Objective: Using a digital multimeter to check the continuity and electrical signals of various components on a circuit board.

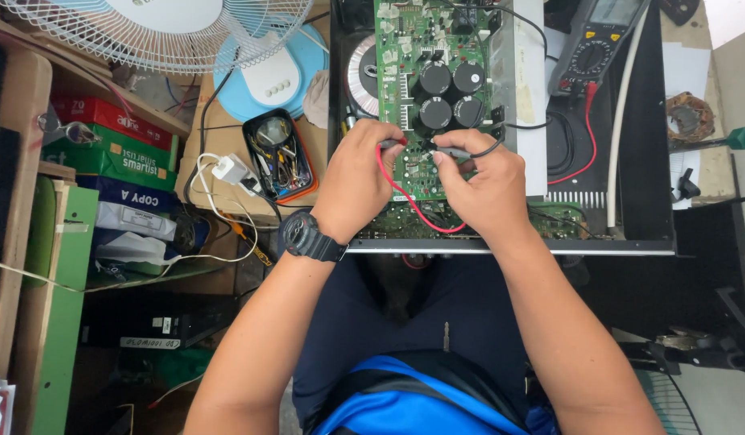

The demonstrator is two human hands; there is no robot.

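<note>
Pinching red-wired probe (391, 143) in our left hand (358, 179), black-wired probe (455, 151) in right hand (479, 187); tips on green circuit board (421, 48) hidden at 12 o'clock.

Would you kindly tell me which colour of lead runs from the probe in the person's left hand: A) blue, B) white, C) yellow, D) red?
D: the left hand pinches a probe whose red lead curves down over the green circuit board beneath both hands.
</note>
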